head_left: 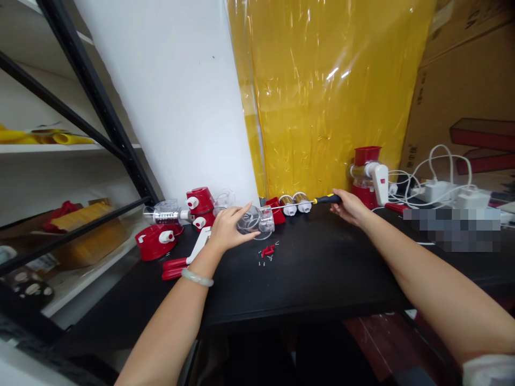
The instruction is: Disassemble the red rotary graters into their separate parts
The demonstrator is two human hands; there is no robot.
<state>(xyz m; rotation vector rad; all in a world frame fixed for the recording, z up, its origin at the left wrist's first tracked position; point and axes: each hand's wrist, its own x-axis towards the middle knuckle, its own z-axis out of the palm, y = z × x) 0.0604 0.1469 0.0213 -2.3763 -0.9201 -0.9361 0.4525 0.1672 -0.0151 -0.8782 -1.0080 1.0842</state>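
Clear plastic housing (267, 220) sits gripped in the left fingers (233, 216), right fingers (342, 196) closed around the screwdriver (326, 199) meeting it; turning would likely call for straight alignment.

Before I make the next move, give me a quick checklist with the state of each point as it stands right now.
1. Left hand holding the clear plastic part: ok, fingers and thumb are around it.
2. Right hand on the handle of the screwdriver: ok.
3. Screwdriver tip seated in a screw: cannot tell; the shaft reaches the clear part, but the contact is too small to see.
4. Loose screws gathered in a container: not ok, they lie scattered on the black table around the small red pieces.
5. Red handles free of the left forearm: cannot tell; they lie close beside it.
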